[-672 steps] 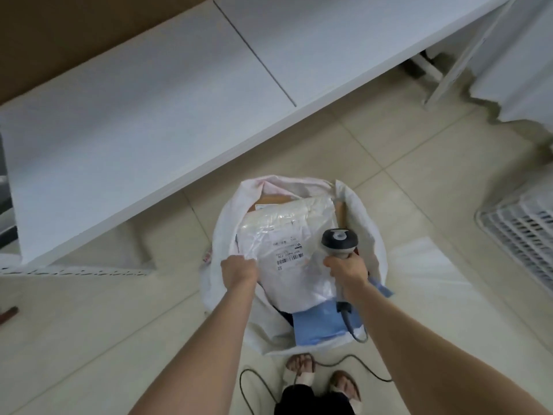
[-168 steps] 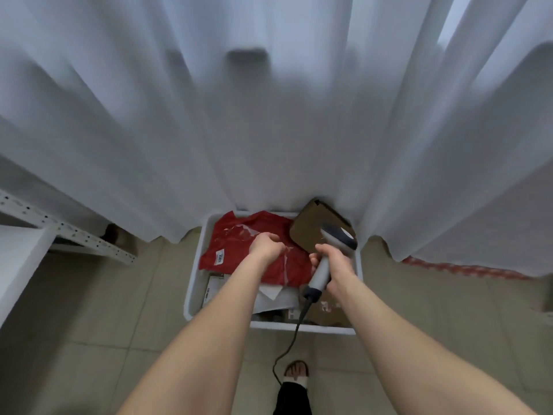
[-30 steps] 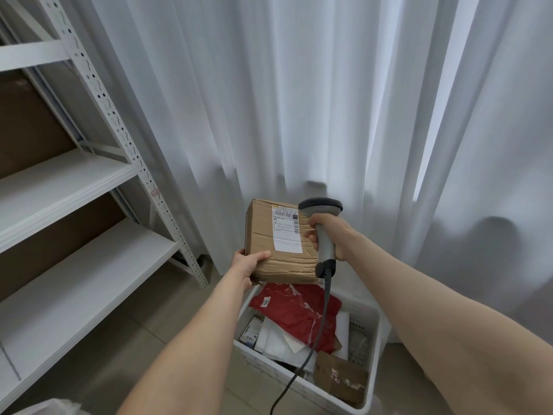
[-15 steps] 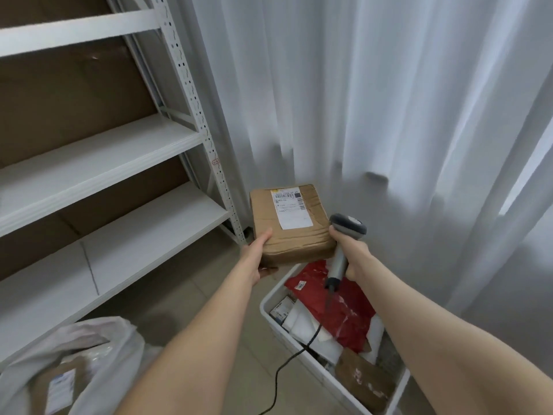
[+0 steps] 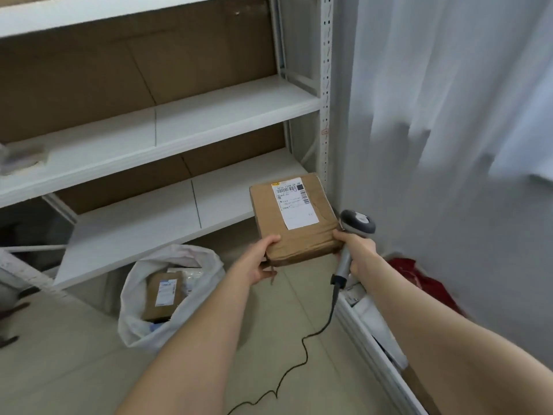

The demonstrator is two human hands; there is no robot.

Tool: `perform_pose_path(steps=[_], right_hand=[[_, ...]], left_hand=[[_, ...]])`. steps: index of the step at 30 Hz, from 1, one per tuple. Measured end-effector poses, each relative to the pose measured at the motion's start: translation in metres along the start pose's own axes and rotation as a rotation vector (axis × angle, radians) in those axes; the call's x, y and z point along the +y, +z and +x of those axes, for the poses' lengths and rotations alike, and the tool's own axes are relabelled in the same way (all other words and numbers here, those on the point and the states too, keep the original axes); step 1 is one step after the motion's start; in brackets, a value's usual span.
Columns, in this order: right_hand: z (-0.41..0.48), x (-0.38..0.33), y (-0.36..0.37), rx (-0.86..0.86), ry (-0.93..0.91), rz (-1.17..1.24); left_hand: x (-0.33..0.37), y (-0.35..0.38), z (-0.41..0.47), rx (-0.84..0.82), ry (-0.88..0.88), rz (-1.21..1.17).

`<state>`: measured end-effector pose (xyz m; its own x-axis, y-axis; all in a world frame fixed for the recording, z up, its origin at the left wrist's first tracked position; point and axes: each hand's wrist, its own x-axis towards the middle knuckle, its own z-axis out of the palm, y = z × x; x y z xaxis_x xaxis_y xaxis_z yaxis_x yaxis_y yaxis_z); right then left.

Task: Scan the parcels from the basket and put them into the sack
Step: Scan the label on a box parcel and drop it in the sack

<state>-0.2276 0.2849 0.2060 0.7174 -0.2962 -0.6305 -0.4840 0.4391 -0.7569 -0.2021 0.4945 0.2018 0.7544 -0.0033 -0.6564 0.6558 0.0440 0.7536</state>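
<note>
Looming across the left is the rack (image 5: 227, 106), showing three white shelves, while one curtain (image 5: 449, 115) is hanging down the right and draping over the far side of the basket. One sack (image 5: 131, 319) is sitting on the floor below the lowest shelf, its mouth gaping upward so parcels can drop straight in. One brown parcel (image 5: 163, 295) is showing inside, with pale packets beside it too crumpled to count. One basket (image 5: 362, 333) is lying low on the right against the curtain, showing one red parcel (image 5: 419, 280) and white ones too hidden to count. One box (image 5: 287, 238) is being carried in the air between basket and sack, lying flat with its single label (image 5: 294, 205) facing up, which I'd say is keeping the code readable. The left hand (image 5: 260, 262) is gripping the near left corner, thumb on top and fingers underneath. The right hand (image 5: 356, 250) is wrapping the handle of the one scanner (image 5: 357, 224) while a fingertip is steadying the box's near right corner. One cable (image 5: 308, 339) is trailing down to the floor.
</note>
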Motion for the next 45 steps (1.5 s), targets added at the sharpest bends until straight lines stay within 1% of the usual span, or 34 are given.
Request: perform_pose_path(steps=[8,12,19,23,30,34,38,42,45], right_hand=[[-0.022,0.07,0.165,-0.079,0.013,-0.101],[-0.017,0.107,0.23,-0.126,0.048,-0.13],[0.015,0.155,0.317,-0.146,0.132,-0.155],[0.05,0.17,0.362,-0.142,0.167,-0.163],[0.117,0.193,0.442,-0.155,0.217,-0.252],[0.14,0.221,0.478,-0.143,0.251,-0.325],[0.158,0.251,0.504,-0.117,0.298,-0.308],[0.173,0.279,0.524,-0.087,0.344,-0.263],[0.184,0.303,0.537,-0.034,0.396,-0.18]], left_hand=[[-0.003,-0.174,0.006,0.158,0.012,-0.091],[-0.008,-0.243,0.016,0.236,-0.002,-0.154],[0.0,-0.324,0.055,0.275,-0.013,-0.185],[0.01,-0.358,0.099,0.32,-0.032,-0.184],[0.026,-0.415,0.177,0.36,-0.11,-0.174],[0.024,-0.446,0.217,0.385,-0.119,-0.097],[0.02,-0.473,0.259,0.427,-0.111,-0.016],[0.01,-0.501,0.304,0.469,-0.092,0.197],[-0.005,-0.522,0.338,0.448,-0.126,0.378]])
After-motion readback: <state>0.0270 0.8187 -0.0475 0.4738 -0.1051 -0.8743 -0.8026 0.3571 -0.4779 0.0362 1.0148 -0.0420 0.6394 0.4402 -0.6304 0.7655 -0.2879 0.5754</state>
